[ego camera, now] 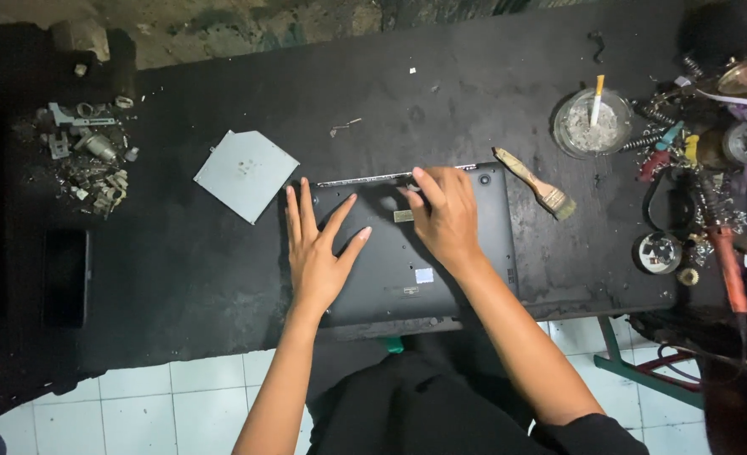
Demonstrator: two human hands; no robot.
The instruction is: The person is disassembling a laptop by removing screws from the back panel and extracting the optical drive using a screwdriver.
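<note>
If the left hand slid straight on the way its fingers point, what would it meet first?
The left hand lies flat on the laptop underside, fingers pointing away. It would probably cross the laptop's far edge onto bare black table; nothing else stands there.

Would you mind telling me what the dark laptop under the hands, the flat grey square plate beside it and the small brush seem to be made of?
The dark laptop looks like matte plastic: dull, evenly dark, no glint. The flat grey square plate is probably thin sheet metal, with a pale even sheen and crisp edges, though painted plastic is possible. The small brush seems to have a light wooden handle and pale bristles. The left hand and right hand rest on the laptop.
</note>
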